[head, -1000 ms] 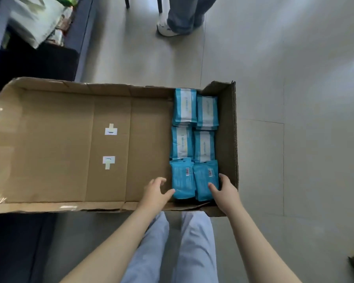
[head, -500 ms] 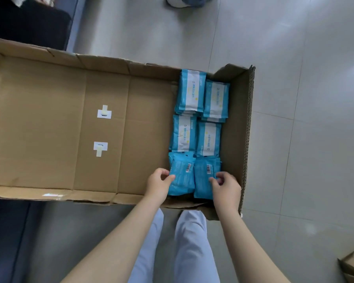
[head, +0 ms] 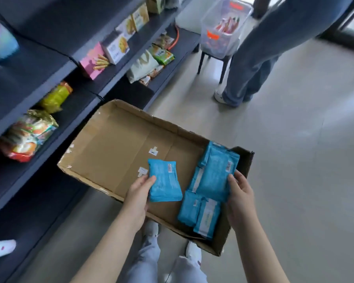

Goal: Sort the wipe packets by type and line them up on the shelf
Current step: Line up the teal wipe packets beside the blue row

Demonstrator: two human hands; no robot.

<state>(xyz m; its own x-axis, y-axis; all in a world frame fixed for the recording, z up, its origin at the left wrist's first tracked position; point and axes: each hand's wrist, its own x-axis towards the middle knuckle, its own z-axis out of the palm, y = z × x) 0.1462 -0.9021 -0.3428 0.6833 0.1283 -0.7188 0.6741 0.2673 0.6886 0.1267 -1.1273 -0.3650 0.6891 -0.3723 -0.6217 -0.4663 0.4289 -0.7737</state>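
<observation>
Head view looks down past a dark shelving unit (head: pixel 35 66) that runs along the left side, its boards carrying snack goods: a pink box (head: pixel 94 60), a yellow bag (head: pixel 56 97) and a multicoloured foil bag (head: pixel 29 135) on a lower board. A shallow cardboard box (head: pixel 110 152) sits in front of the person, its far left corner close to the shelving's lower edge, and two small white stickers (head: pixel 153 151) are stuck to its bare bottom near the middle. At the top right stands a second person in blue jeans (head: pixel 264 48), beside a clear plastic bin (head: pixel 223 23) resting on a dark stool. Blue wipe packets (head: pixel 200 215) are stacked along the box's right wall, filling its near right corner. The right hand (head: pixel 240 199) grips a packet (head: pixel 213 176) by its near right edge, thumb on the upper face, holding it barcode-side up over the stacks by the right wall. The left hand (head: pixel 138 193) grips a second packet (head: pixel 165 180) at its near left edge, thumb on top and fingers beneath, barcode up, above the middle of the box near its near wall. No wipe packet shows on the shelving.
</observation>
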